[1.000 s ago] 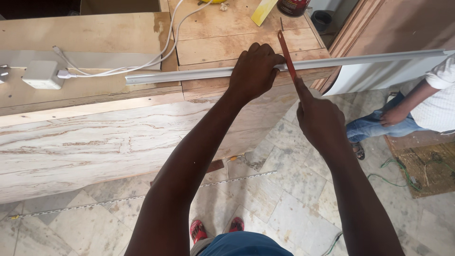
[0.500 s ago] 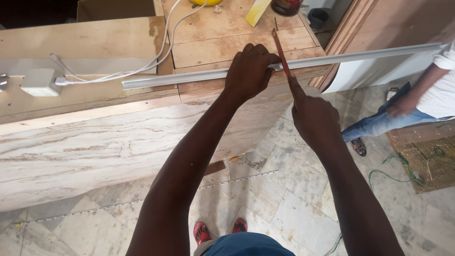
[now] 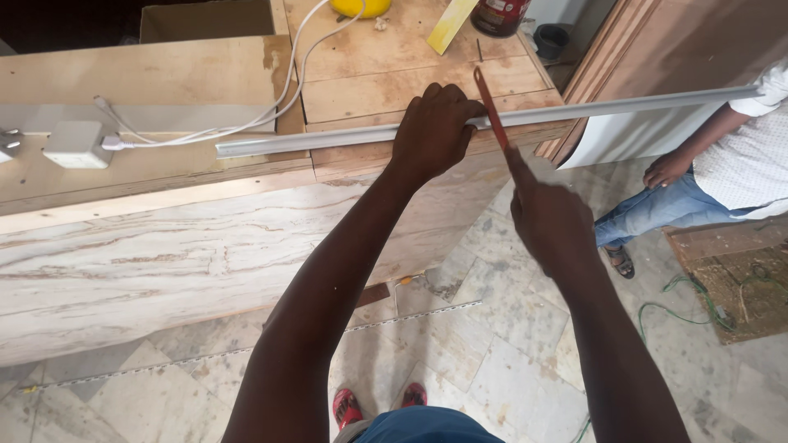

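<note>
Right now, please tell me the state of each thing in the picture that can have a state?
Long grey metal strip: lying across the wooden bench, pinned down.
Thin red saw blade: slanted across the strip.
Left hand: pressed over the strip.
Right hand: closed on the blade.
White adapter: cable attached.
Dark tin: standing upright.

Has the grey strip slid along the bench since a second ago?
No. The grey strip ends as near the white adapter as before, left hand on it.
</note>
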